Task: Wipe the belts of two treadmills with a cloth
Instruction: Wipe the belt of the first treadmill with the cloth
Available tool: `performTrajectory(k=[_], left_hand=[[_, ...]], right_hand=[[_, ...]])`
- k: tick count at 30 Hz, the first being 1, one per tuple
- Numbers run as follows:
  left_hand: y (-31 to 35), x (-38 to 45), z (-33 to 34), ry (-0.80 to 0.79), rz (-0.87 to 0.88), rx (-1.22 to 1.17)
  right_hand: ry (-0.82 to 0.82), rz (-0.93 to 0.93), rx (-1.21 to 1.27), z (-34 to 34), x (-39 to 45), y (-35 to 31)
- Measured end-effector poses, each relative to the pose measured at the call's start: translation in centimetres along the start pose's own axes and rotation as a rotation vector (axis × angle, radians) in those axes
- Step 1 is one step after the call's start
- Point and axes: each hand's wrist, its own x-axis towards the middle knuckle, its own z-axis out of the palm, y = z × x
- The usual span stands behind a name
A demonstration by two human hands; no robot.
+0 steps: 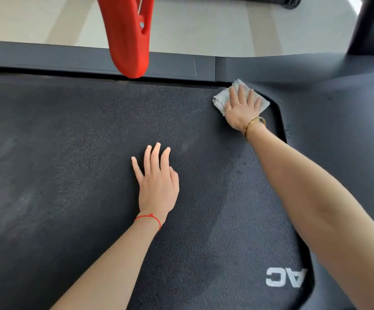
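Note:
A dark textured treadmill belt [81,164] fills most of the view, with white letters near its lower right. A small pale grey cloth [220,98] lies at the belt's far right corner. My right hand [241,108] presses flat on the cloth with straight, spread fingers; a gold bangle is on that wrist. My left hand [157,180] rests flat on the middle of the belt, fingers straight, holding nothing; a red string circles that wrist.
A dark side rail [69,59] runs along the belt's far edge. The motor cover [338,108] borders the belt on the right. A red plastic clip [128,34] hangs into view at top centre. Pale floor [203,25] lies beyond.

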Motion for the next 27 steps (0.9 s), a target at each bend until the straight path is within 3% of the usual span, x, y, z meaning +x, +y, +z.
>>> performTrajectory(k=[7, 14, 18, 27], left_hand=[[0.2, -0.2, 0.1, 0.014, 0.007, 0.006], [-0.2, -0.3, 0.2, 0.03, 0.017, -0.006], [-0.1, -0.3, 0.2, 0.037, 0.01, -0.001], [0.2, -0.5, 0.1, 0.024, 0.006, -0.009]], right_hand=[[-0.038, -0.418, -0.063, 2.4, -5.7, -0.3], [0.032, -0.012, -0.038, -0.2, -2.5, 5.0], [0.015, 0.003, -0.004, 0.1, -3.7, 5.0], [-0.007, -0.463, -0.101, 4.5, -19.2, 4.4]])
